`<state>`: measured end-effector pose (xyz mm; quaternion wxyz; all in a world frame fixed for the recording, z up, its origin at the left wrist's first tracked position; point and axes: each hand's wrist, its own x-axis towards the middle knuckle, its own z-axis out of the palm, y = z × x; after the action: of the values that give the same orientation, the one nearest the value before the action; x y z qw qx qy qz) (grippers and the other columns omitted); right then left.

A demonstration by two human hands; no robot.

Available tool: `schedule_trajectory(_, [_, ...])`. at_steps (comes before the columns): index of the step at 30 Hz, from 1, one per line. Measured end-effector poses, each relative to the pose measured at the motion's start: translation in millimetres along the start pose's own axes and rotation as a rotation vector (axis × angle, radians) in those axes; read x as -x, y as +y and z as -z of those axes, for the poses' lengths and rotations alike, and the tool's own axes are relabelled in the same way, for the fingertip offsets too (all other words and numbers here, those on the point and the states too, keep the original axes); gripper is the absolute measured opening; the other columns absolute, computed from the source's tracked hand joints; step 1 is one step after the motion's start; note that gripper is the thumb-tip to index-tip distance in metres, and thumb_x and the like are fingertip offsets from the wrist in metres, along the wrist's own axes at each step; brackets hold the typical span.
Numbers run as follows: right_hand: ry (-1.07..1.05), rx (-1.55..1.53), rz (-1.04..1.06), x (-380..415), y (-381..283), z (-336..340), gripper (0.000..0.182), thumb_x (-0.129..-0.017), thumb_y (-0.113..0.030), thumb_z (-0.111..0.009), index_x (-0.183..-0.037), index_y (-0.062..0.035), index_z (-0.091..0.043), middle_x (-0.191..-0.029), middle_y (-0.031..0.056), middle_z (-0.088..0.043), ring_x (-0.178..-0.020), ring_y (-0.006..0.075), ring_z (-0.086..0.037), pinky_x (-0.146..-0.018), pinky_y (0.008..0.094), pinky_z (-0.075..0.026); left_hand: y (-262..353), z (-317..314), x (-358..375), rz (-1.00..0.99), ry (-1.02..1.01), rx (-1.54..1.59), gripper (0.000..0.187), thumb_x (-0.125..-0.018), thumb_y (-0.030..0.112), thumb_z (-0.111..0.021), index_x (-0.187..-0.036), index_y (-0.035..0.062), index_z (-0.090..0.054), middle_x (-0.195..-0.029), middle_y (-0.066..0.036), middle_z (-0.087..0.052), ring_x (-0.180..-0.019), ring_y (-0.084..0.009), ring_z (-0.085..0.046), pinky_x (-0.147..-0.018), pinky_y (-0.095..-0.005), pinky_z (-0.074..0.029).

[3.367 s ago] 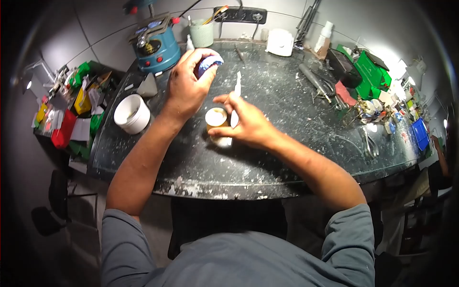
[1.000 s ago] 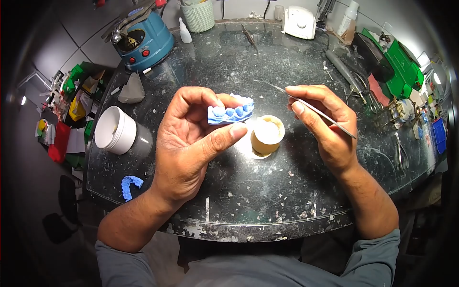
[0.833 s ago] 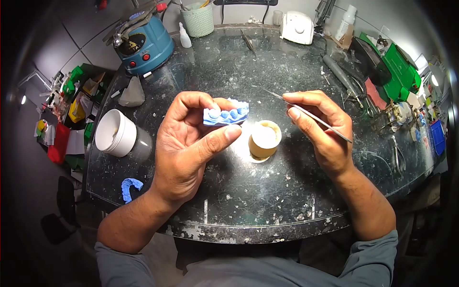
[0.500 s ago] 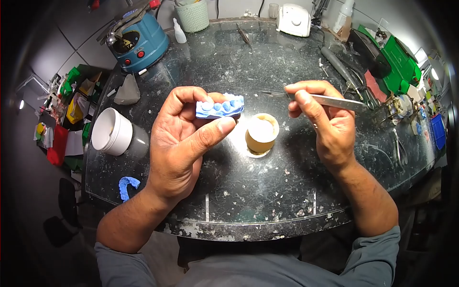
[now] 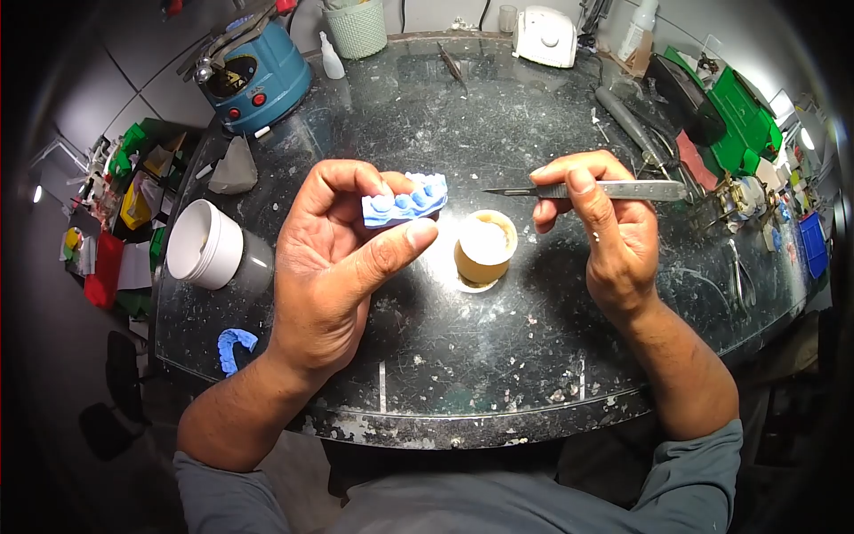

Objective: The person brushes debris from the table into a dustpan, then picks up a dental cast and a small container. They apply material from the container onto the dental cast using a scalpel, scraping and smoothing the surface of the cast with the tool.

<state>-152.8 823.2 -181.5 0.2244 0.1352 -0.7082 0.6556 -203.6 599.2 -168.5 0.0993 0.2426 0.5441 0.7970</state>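
The blue tooth model [image 5: 405,203] was held above the counter [image 5: 534,356], a little left of its middle, with its row of teeth upward and its right end tipped slightly up. Your left hand [image 5: 320,258] had its fingers closed on it, the thumb along the near underside and the curled fingers behind. Your right hand [image 5: 620,240] gripped a slim metal knife [image 5: 640,190] between thumb and fingers; its dark blade pointed left toward the model, apart from it.

Between your hands, a little nearer, a tan pot [image 5: 473,266] stood on the counter with pale material inside. Near your left forearm lay a second blue arch [image 5: 228,354]. A white tub [image 5: 218,256] stood to your left, with a grey wedge-shaped block [image 5: 234,169] beyond it and a blue machine [image 5: 276,87] at the far left. On your right lay pliers [image 5: 740,278] and, farther off, a grey handpiece [image 5: 626,120].
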Motion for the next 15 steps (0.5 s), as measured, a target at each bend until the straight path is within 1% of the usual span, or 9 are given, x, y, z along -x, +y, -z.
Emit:
schedule_trajectory(8, [-0.011,0.008,-0.003,0.2,-2.0,-1.1,0.025,-0.102,-0.022,-0.049,-0.103,-0.0001,-0.062,-0.084,0.0036,-0.062,-0.079,0.0071,-0.06,-0.072,0.0215,-0.049,2.4,1.1,-1.7,0.027,-0.006,0.022,0.036,-0.081,0.005,-0.068,-0.109,0.0071,-0.045,-0.106,-0.01,-0.056,-0.098,-0.0177,-0.061,-0.093,-0.0339,-0.047])
schedule_trajectory(13, [-0.008,0.025,0.001,-0.3,-2.6,-0.6,0.025,-0.102,-0.021,-0.049,-0.103,0.0002,-0.062,-0.085,0.0038,-0.062,-0.079,0.0075,-0.06,-0.072,0.0218,-0.048,4.0,3.2,-2.3,0.126,-0.008,0.147,0.039,-0.085,0.013,-0.064,-0.117,0.0041,-0.043,-0.106,-0.012,-0.059,-0.099,-0.0185,-0.061,-0.095,-0.0341,-0.046])
schedule_trajectory(15, [-0.017,0.025,0.001,-0.1,-1.6,0.8,0.025,-0.102,-0.021,-0.049,-0.104,0.0003,-0.062,-0.085,0.004,-0.062,-0.079,0.0075,-0.059,-0.072,0.0218,-0.048,4.2,3.5,-2.7,0.135,-0.009,0.164,0.04,-0.086,0.014,-0.064,-0.119,0.0037,-0.043,-0.105,-0.012,-0.06,-0.099,-0.0184,-0.061,-0.095,-0.0339,-0.046])
